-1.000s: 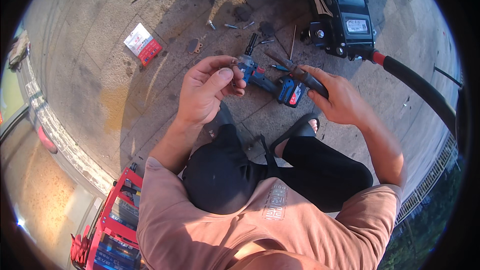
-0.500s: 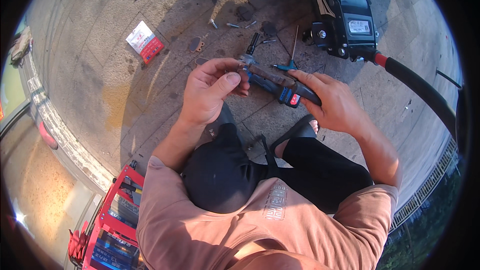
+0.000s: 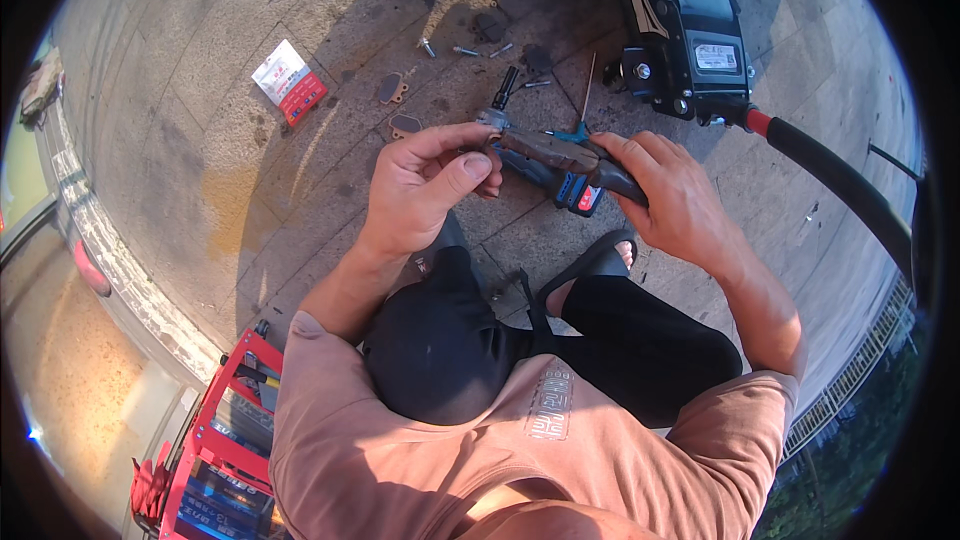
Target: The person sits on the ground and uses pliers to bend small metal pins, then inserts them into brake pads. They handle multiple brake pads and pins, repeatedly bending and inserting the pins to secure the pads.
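Your right hand (image 3: pixel 672 202) wrapped around the cordless driver (image 3: pixel 555 162), dark, grimy, blue-bodied, long axis pointing away toward the floor jack (image 3: pixel 690 35), your left hand (image 3: pixel 428 188) pinching its nose end, bolts (image 3: pixel 462 48) left of the jack.

The cordless drill (image 3: pixel 553 162) was dark and grimy, with a blue body and a red-marked battery at its base. It lay nearly level above the paving, its black bit pointing away and leftward.
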`<state>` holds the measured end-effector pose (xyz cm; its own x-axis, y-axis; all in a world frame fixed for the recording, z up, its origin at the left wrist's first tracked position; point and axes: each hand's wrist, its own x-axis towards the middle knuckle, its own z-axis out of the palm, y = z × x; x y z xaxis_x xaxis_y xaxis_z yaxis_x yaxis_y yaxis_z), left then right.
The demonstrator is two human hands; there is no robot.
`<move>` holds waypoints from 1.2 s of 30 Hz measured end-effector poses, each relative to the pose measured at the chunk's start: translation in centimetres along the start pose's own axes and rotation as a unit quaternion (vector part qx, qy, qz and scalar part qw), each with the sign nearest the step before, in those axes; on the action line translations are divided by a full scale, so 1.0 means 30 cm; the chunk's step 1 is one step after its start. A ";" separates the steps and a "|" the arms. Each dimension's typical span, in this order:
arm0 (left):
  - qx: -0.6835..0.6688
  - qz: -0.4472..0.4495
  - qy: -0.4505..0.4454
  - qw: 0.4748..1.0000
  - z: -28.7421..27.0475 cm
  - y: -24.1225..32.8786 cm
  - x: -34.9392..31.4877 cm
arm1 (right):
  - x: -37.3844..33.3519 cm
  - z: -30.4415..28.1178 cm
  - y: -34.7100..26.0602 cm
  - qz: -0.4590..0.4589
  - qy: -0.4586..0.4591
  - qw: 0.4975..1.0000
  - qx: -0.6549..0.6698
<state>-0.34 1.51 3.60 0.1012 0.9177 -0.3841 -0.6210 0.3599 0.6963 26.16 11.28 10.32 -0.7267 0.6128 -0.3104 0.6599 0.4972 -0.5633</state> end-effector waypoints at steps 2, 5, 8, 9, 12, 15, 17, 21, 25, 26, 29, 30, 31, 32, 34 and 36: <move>0.016 0.001 -0.006 1.000 0.007 0.012 -0.005 | 0.000 0.000 0.004 0.016 -0.013 1.000 0.023; 0.042 -0.013 -0.004 0.999 0.016 0.035 -0.019 | 0.001 -0.006 0.014 0.031 -0.032 0.998 0.037; 0.073 -0.038 -0.007 0.997 0.018 0.059 -0.020 | 0.008 -0.024 0.026 0.017 -0.030 0.999 0.008; 0.070 -0.047 -0.013 0.996 0.019 0.064 -0.019 | 0.009 -0.039 0.031 0.011 -0.036 0.999 -0.010; 0.108 -0.074 -0.004 0.991 0.020 0.073 -0.018 | 0.018 -0.088 0.035 0.005 -0.056 0.997 -0.048; 0.109 -0.078 0.005 0.991 0.019 0.072 -0.014 | 0.044 -0.134 0.038 -0.018 -0.064 0.992 -0.104; 0.108 -0.069 0.003 0.992 0.016 0.074 -0.010 | 0.060 -0.165 0.037 -0.042 -0.056 0.989 -0.130; 0.128 -0.073 0.004 0.989 0.019 0.072 -0.013 | 0.079 -0.192 0.024 -0.038 -0.074 0.985 -0.152; 0.133 -0.072 0.004 0.988 0.015 0.068 -0.010 | 0.092 -0.204 0.018 -0.033 -0.085 0.981 -0.171; 0.135 -0.072 0.003 0.988 0.012 0.067 -0.010 | 0.098 -0.207 0.018 -0.038 -0.087 0.980 -0.178; 0.136 -0.076 -0.004 0.988 0.007 0.066 -0.011 | 0.104 -0.218 0.014 -0.042 -0.091 0.976 -0.195; 0.135 -0.077 -0.006 0.988 0.007 0.067 -0.011 | 0.106 -0.222 0.011 -0.041 -0.088 0.976 -0.196; 0.139 -0.075 -0.009 0.987 0.006 0.069 -0.012 | 0.108 -0.225 0.008 -0.039 -0.085 0.975 -0.201; 0.141 -0.070 -0.012 0.987 0.007 0.069 -0.012 | 0.111 -0.234 0.005 -0.045 -0.084 0.974 -0.204; 0.152 -0.070 -0.018 0.986 0.010 0.072 -0.015 | 0.114 -0.246 -0.002 -0.049 -0.090 0.970 -0.222; 0.169 -0.070 -0.022 0.983 0.011 0.073 -0.020 | 0.118 -0.265 -0.008 -0.064 -0.104 0.964 -0.238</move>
<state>-1.49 1.81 5.57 0.2052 0.8584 -0.4701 -0.3047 0.5124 0.8028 24.95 18.21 15.45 -0.7984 0.4158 -0.4355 0.5384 0.8168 -0.2072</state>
